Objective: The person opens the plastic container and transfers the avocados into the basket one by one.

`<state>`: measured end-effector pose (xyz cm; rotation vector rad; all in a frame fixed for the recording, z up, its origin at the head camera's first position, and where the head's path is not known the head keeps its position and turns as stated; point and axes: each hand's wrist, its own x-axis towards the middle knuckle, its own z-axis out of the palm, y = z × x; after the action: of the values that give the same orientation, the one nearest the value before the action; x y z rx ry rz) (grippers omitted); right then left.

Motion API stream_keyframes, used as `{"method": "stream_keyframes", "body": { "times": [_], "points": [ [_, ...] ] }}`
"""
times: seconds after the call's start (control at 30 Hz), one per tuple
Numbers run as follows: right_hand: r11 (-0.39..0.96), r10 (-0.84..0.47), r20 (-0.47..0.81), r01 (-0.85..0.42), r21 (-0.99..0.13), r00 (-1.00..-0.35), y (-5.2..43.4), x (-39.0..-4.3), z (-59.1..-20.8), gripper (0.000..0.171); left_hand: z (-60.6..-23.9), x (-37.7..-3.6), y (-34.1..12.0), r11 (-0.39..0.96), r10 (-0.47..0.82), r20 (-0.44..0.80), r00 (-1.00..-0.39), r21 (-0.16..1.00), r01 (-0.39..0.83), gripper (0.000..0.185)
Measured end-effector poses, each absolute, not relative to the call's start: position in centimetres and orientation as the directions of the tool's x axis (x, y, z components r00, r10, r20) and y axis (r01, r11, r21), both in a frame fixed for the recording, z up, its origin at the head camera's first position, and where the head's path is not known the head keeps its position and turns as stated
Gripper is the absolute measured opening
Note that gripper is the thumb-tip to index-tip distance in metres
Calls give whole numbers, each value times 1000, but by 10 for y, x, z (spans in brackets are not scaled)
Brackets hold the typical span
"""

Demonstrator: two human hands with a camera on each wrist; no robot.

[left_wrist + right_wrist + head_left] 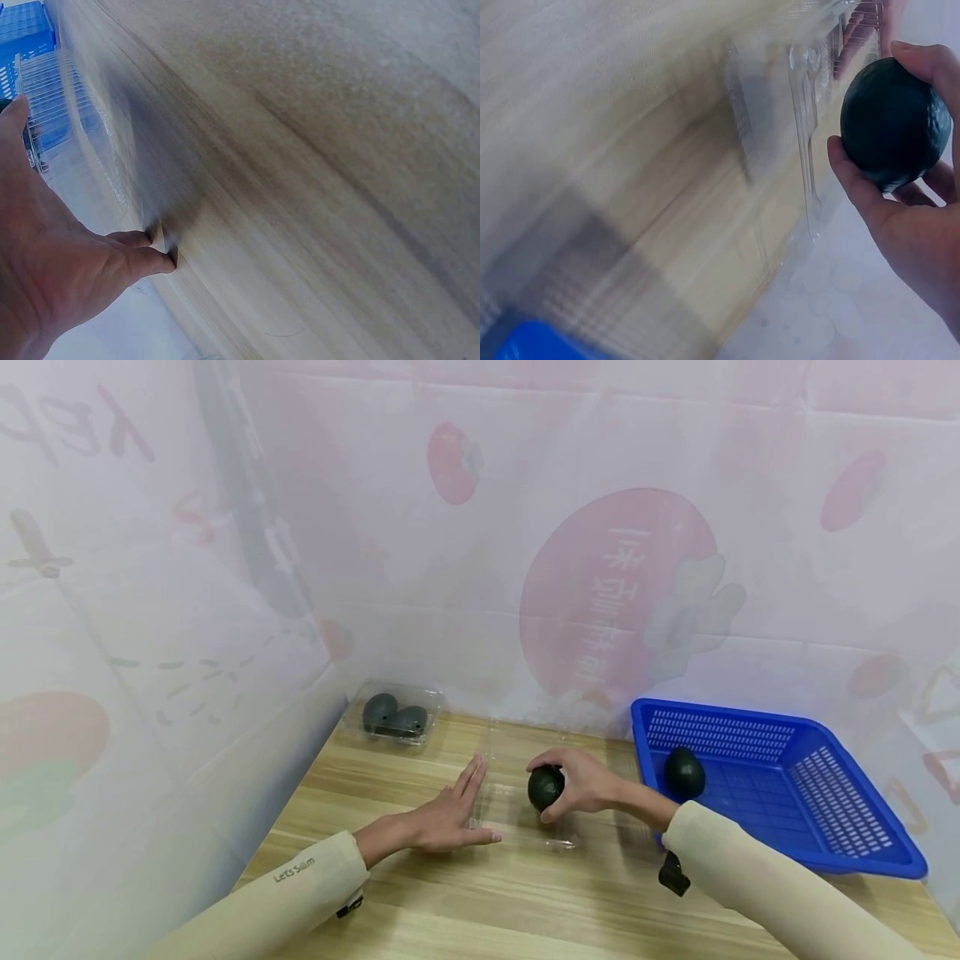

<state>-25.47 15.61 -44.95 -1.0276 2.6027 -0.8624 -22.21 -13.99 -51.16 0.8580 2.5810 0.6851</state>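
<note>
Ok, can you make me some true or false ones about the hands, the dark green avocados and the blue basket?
1. The right hand grips a dark green avocado. True.
2. The blue plastic basket holds three avocados. False: only one avocado shows in it.
3. The left hand lies flat with straight fingers beside the open clear plastic clamshell box. True.
4. The closed clear box at the back corner is empty. False: two avocados sit in it.

"Let's Slim" on left sleeve (300, 893); backdrop print (615, 602) mirrored, unreadable.
</note>
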Motion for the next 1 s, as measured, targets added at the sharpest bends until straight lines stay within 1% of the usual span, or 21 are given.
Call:
{"method": "stream_keyframes", "body": {
  "times": [0.27,0.53,0.73,1.0],
  "points": [
    [565,-669,39,-543,-621,-742,171,-254,-433,71,-511,-222,-140,698,632,-155,-760,541,470,113],
    [584,-644,86,-561,-587,-760,192,-257,-424,72,-512,-222,-140,693,634,-149,-759,545,471,113],
    [594,-638,116,-583,-555,-761,205,-258,-419,73,-512,-222,-141,691,636,-149,-757,546,473,114],
    [592,-639,94,-566,-573,-763,227,-262,-412,75,-511,-221,-141,688,637,-152,-756,554,468,114]
  ]
}}
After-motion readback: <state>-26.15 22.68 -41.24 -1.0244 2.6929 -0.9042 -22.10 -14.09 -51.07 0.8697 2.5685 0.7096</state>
